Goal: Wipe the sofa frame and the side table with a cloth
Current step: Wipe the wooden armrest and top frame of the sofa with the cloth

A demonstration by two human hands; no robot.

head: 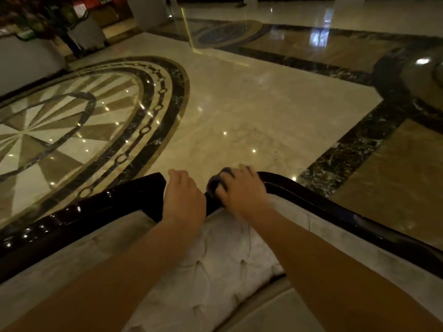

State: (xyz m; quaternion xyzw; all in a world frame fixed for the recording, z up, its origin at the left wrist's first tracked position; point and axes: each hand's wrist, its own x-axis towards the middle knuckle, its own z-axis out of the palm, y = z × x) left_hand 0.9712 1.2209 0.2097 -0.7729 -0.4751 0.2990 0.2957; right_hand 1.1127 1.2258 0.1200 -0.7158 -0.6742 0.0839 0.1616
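Observation:
A glossy dark wooden sofa frame (79, 213) curves across the lower half of the head view, topping a pale tufted backrest (215, 257). My left hand (183, 200) rests over the crest of the frame, fingers curled on the wood. Just to its right, my right hand (242, 191) presses a dark bunched cloth (217, 182) against the top of the frame; the hand is slightly blurred. The cloth shows only at the fingers' left side. No side table is in view.
Beyond the sofa back lies a polished marble floor (239, 104) with a round inlaid medallion (72, 123) at left and dark borders at right. A planter with foliage (79, 29) and a counter stand at far left.

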